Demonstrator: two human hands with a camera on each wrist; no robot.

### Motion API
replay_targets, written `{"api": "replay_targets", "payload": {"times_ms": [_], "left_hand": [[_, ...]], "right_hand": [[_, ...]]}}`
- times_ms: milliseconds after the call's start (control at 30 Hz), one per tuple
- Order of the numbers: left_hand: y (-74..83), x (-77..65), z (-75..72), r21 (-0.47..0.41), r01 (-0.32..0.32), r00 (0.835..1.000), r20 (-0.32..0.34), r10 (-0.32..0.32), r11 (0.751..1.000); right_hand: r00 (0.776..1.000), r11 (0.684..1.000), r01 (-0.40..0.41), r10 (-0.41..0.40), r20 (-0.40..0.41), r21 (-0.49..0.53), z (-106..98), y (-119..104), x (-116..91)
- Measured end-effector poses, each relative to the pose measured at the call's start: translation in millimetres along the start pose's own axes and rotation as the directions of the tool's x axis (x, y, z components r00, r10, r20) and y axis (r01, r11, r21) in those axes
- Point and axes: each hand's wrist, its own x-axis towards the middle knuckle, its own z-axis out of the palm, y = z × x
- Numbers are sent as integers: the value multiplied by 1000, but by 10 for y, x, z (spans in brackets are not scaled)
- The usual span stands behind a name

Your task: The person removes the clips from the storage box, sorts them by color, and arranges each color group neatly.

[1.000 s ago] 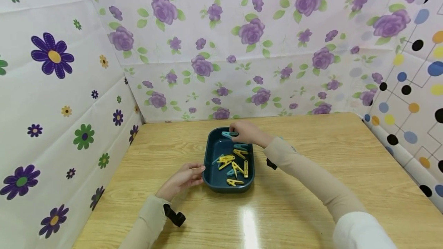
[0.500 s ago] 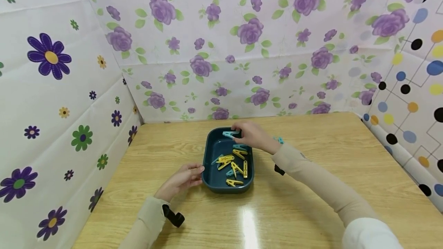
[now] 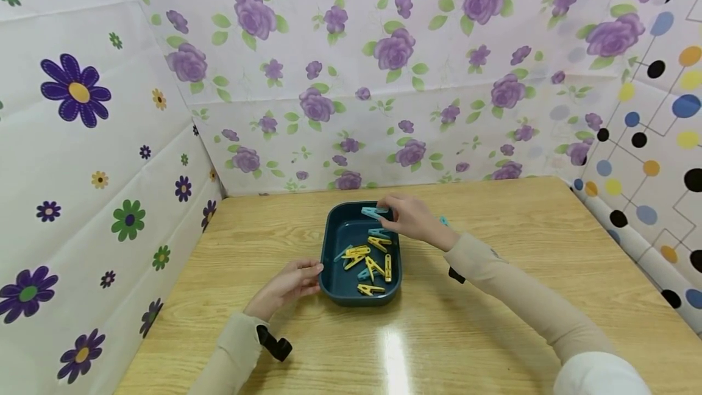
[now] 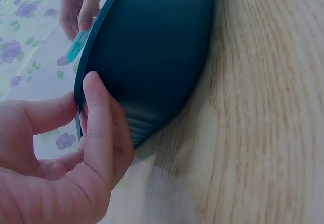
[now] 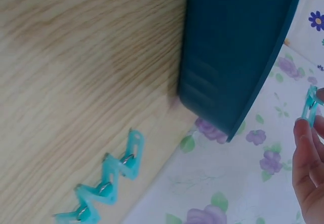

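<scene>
A dark teal rectangular tub stands on the table. My left hand grips its left rim between thumb and fingers, seen close up in the left wrist view. Over the far end of the tub, my right hand pinches a light blue clothespin by one end. In the right wrist view this hand and its clothespin show at the right edge. Inside the tub lie several yellow clothespins and several blue ones, loosely scattered.
Right of the tub, several light blue clothespins lie in a zigzag row on the wooden table; in the head view the right arm mostly hides them. A flowered cloth hangs behind the table.
My right hand, still pinching the light blue clothespin, has shifted slightly to the right over the tub. The left hand stays on the rim.
</scene>
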Motion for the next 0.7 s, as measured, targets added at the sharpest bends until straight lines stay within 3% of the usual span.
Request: {"api": "replay_targets", "payload": {"times_ms": [700], "left_hand": [[8,-23,20,-13,0,1000,-4,0,1000]], "right_hand": [[991,1000,4,-2,-137,13,-1,211,-372]]}}
